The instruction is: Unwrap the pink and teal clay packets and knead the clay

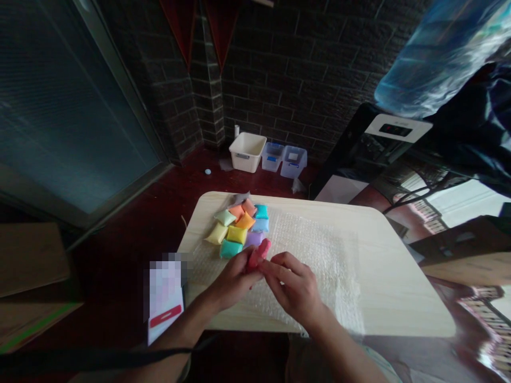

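Note:
A lump of pinkish-red modelling clay (260, 254) is held up over the near middle of the table. My left hand (238, 276) wraps round its left side, thumb and fingers closed on it. From the right, my right hand (293, 282) pinches the lump's lower right edge between bent fingers; the exact contact is partly hidden. Just beyond my left hand lies a cluster of small soft packets in several colours, among them a teal packet (231, 249), a yellow packet (237, 234) and a purple packet (254, 239).
Bubble wrap (319, 255) covers part of the pale wooden table (395, 266). At the left edge stands a screen (165, 298), partly blurred out. A white bin (247, 152) and clear boxes (294, 162) sit on the floor beyond, with a water dispenser (359, 154) to the right.

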The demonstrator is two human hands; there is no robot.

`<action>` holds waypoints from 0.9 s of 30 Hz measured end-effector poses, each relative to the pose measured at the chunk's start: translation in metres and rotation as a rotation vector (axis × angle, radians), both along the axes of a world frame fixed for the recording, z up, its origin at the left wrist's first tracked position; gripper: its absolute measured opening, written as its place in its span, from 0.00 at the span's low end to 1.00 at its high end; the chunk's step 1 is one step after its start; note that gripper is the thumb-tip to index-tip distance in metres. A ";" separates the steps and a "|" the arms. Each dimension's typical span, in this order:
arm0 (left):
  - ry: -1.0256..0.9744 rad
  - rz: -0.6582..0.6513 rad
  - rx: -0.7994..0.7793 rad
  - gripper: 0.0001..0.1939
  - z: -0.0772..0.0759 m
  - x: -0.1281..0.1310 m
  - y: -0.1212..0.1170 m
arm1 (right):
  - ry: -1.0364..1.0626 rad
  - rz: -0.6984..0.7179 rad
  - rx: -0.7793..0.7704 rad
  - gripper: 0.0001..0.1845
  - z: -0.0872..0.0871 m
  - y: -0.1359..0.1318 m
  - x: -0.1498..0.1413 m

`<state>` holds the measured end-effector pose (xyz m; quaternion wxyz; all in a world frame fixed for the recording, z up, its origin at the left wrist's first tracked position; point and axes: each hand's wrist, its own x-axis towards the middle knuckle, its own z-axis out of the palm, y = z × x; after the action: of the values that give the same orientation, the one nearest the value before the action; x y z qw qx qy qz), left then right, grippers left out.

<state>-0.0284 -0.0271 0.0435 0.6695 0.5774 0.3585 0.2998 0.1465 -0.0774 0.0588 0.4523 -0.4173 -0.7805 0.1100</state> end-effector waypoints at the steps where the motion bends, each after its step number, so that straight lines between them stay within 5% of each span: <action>1: 0.022 0.022 0.027 0.06 0.001 0.001 0.000 | 0.014 0.004 -0.009 0.20 0.001 0.000 -0.001; 6: 0.058 0.099 0.181 0.10 0.004 0.001 0.002 | 0.160 -0.036 -0.134 0.18 0.002 0.000 -0.005; 13: 0.092 0.106 0.269 0.08 -0.001 0.001 0.005 | 0.057 -0.010 -0.107 0.27 -0.001 -0.002 -0.007; 27: 0.265 0.157 0.392 0.06 -0.006 0.002 0.003 | 0.165 -0.071 -0.267 0.04 -0.001 -0.002 -0.011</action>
<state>-0.0261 -0.0245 0.0372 0.4665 0.7009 0.4220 0.3362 0.1355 -0.0792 0.0581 0.4590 -0.4904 -0.7040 0.2307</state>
